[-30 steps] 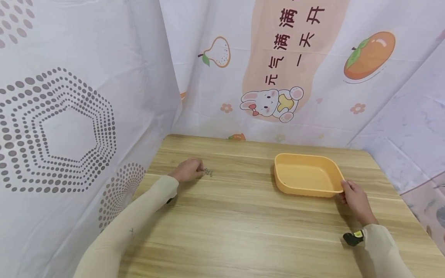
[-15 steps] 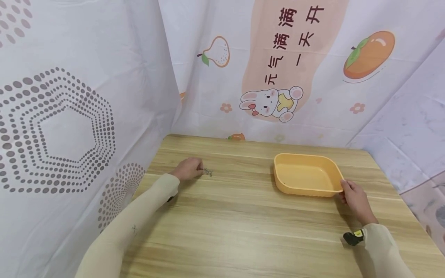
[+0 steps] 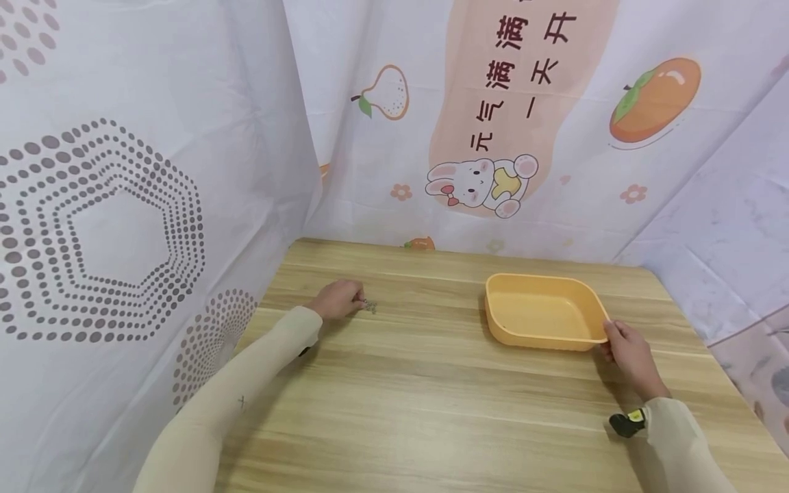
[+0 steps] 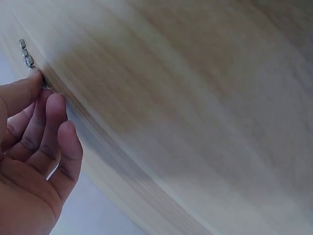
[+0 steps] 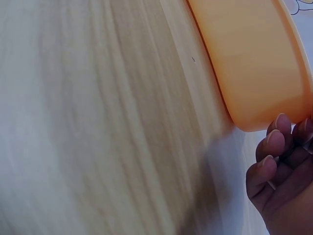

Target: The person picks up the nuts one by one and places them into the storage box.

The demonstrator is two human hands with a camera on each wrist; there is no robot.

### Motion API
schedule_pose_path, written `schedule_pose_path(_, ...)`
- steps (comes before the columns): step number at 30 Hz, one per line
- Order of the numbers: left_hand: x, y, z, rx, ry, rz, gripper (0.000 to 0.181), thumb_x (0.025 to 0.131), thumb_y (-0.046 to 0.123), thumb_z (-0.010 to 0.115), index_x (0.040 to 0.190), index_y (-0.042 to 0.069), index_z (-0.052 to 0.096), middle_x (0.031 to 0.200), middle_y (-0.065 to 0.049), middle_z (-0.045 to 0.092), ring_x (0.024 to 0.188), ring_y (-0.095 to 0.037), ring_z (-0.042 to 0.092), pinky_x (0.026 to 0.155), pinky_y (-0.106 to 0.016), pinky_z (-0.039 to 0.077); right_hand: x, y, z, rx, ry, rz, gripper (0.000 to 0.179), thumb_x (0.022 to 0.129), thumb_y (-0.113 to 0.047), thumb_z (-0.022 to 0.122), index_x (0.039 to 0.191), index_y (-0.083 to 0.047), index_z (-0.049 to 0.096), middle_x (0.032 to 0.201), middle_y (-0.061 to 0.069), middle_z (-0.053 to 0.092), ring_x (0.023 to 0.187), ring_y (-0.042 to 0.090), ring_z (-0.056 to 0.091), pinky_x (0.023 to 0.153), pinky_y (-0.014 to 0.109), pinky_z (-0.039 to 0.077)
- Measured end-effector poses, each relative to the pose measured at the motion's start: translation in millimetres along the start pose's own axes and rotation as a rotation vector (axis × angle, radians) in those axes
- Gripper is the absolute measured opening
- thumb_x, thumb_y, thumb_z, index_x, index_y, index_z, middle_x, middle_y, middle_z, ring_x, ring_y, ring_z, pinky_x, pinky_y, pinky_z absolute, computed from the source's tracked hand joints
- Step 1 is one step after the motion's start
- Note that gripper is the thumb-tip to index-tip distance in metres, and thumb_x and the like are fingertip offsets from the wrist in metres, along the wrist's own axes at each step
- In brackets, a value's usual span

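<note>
My left hand point(image 3: 339, 299) is low over the left part of the table, its thumb and index finger pinching at a small silvery metal piece. Several more small metal pieces point(image 3: 371, 307), nut-like in shape, lie just beyond the fingertips; the left wrist view shows some of these metal pieces point(image 4: 28, 59) in a short row past the thumb. What the fingertips pinch is mostly hidden. On the right, a yellow-orange plastic basin point(image 3: 542, 311) with rounded corners stands on the table. My right hand point(image 3: 631, 356) grips its near right corner, thumb over the rim and fingers below outside.
The wood-grain table point(image 3: 419, 411) spreads between both arms. A patterned white curtain point(image 3: 123, 226) borders it on the left, and a printed cloth point(image 3: 382, 171) hangs along the back. Another pale cloth point(image 3: 727, 226) closes off the right side.
My left hand has shifted very slightly to the right, nearer the metal pieces, and now covers a little of them. The right hand and the basin have stayed put.
</note>
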State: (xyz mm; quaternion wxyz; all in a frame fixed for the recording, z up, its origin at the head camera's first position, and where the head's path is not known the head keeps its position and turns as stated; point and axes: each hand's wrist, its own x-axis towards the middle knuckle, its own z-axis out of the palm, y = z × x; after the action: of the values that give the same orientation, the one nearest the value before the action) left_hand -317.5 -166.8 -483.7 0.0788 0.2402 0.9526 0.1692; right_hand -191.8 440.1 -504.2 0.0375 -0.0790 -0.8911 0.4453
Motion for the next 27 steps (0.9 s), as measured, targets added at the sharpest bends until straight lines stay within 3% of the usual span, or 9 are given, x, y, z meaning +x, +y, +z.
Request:
schedule_pose_path(7,-0.3,-0.5,1.7,0.075,0.031,0.017,0.011,0.098,0.016,0.070,0.098,0.005,0.070,0.096,-0.004,0.073,0.089,-0.020,0.069,0.082,-0.037,0.057,0.7,0.5,-0.3,0.005,-0.002,0.015,0.056,0.111,-0.047,0.034,0.104,0.004,0.056,0.077,0.005,0.061,0.064,0.013,0.058,0.057,0.030,0.051)
schedule_pose_path(14,-2.5,-1.1,3.7,0.158,0.045,0.057,0.011,0.100,0.013,0.066,0.099,0.002,0.065,0.092,-0.007,0.069,0.086,-0.022,0.067,0.084,-0.039,0.058,1.0,0.7,-0.8,-0.001,-0.012,0.018,0.055,0.112,-0.044,0.032,0.105,0.005,0.056,0.078,0.008,0.061,0.064,0.013,0.058,0.057,0.030,0.051)
schedule_pose_path(19,-3.8,-1.9,3.9,0.195,0.043,0.073,0.009,0.098,0.010,0.069,0.098,0.000,0.067,0.097,-0.011,0.068,0.092,-0.026,0.068,0.087,-0.042,0.058,-0.1,1.3,-0.6,-0.007,-0.015,0.024,0.056,0.112,-0.044,0.032,0.105,0.006,0.057,0.080,0.009,0.061,0.065,0.014,0.059,0.058,0.031,0.052)
schedule_pose_path(24,-4.4,-4.6,3.9,0.208,0.030,0.078,0.003,0.096,0.000,0.069,0.095,0.001,0.067,0.100,-0.012,0.066,0.092,-0.025,0.065,0.087,-0.041,0.057,-0.6,0.6,-0.1,0.000,-0.012,0.028,0.055,0.111,-0.045,0.032,0.105,0.005,0.056,0.080,0.009,0.062,0.065,0.014,0.059,0.058,0.031,0.052)
schedule_pose_path(27,-3.4,-7.2,3.4,0.184,0.019,0.063,0.003,0.099,0.004,0.066,0.097,0.002,0.066,0.098,-0.009,0.067,0.090,-0.023,0.065,0.085,-0.038,0.057,-1.0,0.0,0.2,0.005,-0.007,0.021,0.055,0.111,-0.044,0.033,0.106,0.005,0.056,0.080,0.008,0.061,0.065,0.013,0.059,0.058,0.030,0.052)
